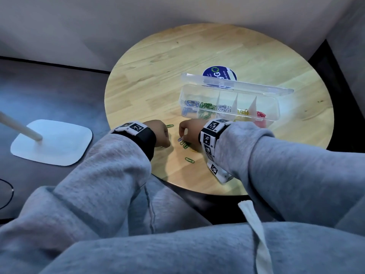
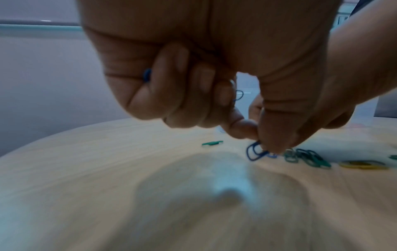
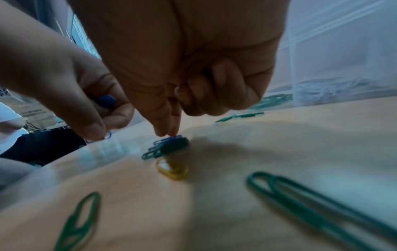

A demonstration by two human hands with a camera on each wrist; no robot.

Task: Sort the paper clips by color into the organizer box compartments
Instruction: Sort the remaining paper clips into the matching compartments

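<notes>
On the round wooden table (image 1: pixel 158 80) my left hand (image 1: pixel 166 144) keeps blue paper clips (image 2: pixel 147 75) inside its curled fingers, and its thumb and forefinger (image 2: pixel 257 137) pinch one more blue clip (image 2: pixel 255 152) at the tabletop. My right hand (image 1: pixel 182 136), just to the right, pinches a blue clip (image 3: pixel 171 137) with thumb and forefinger tips (image 3: pixel 169 132). That clip lies on a small heap of green clips (image 3: pixel 165 147). A yellow clip (image 3: pixel 171 169) lies beside the heap. The clear organizer box (image 1: pixel 274 107) stands behind the hands with its lid up; its compartments hold blue, green, white, yellow and red clips.
Loose green clips lie near the table's front edge (image 1: pixel 189 160), beside my left hand (image 1: pixel 169 125) and under my right wrist (image 3: pixel 311 203). A round blue sticker (image 1: pixel 219 73) shows behind the box. A white lamp base (image 1: pixel 51 142) stands on the floor at left.
</notes>
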